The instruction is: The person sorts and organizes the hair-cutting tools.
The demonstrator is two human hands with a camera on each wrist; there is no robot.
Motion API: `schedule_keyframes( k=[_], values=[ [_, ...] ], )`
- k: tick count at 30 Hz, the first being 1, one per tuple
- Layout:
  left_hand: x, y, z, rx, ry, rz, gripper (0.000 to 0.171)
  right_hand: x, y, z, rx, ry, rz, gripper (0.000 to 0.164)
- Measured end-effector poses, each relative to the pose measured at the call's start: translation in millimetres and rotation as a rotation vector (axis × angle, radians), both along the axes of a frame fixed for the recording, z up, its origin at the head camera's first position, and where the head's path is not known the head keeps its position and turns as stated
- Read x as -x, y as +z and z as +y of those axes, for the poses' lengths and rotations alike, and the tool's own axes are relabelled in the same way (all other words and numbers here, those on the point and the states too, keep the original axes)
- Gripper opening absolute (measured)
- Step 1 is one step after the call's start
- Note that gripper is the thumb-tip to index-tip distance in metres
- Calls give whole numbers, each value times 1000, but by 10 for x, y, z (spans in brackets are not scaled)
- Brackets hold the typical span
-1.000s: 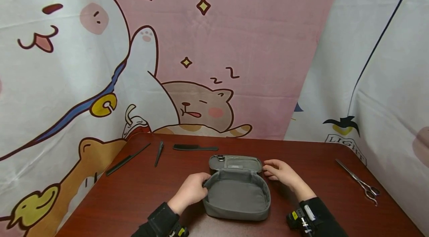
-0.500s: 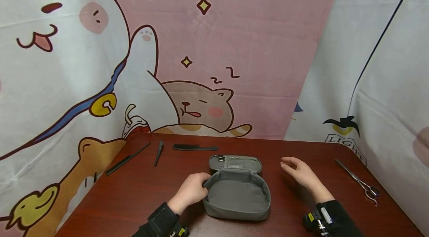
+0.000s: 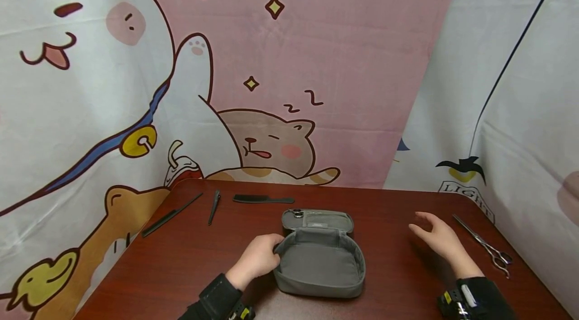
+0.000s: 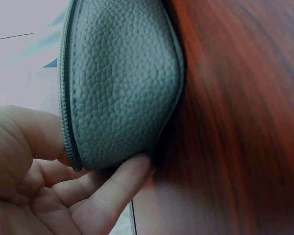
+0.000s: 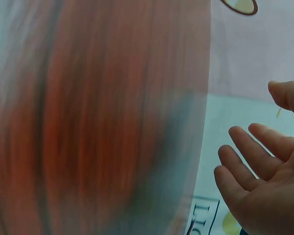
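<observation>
A grey zippered case [image 3: 318, 287] stands unzipped on the table, its lid folded back on the far side and its inside bare. My left hand [image 3: 256, 258] holds the left rim of the case. In the left wrist view the thumb lies over the zipper edge [image 4: 65, 112] and the fingers are behind the pebbled wall [image 4: 127, 83]. Over the right part of the table hovers my right hand [image 3: 439, 239], fingers loosely extended and holding nothing. Just right of it lie silver scissors [image 3: 481, 242], handles toward me.
Along the back left of the brown table [image 3: 217, 264] lie a thin-handled dark comb [image 3: 169, 216], a slim dark hair clip [image 3: 214, 208] and a wider black comb [image 3: 263, 199]. Printed cloth [image 3: 353, 69] hangs behind and beside the table.
My right hand has left the case's lid and moved right across the table, close to the scissors. The left hand and the case have stayed in place.
</observation>
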State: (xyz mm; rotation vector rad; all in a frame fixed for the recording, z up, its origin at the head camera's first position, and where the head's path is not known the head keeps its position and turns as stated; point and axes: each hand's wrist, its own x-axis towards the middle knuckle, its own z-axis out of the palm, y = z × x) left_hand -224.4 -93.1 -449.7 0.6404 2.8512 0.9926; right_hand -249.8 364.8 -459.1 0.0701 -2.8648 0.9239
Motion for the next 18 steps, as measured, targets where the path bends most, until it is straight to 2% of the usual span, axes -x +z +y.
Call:
schedule_keyframes(
  k=[8,18],
  values=[
    [-9,21,2,9,4,19,37,-23,-31,256,-49,-61,-23,66],
    [-22,15,-5,5,0,11,38,-46,-27,534,-158,-89,27,60]
  ],
)
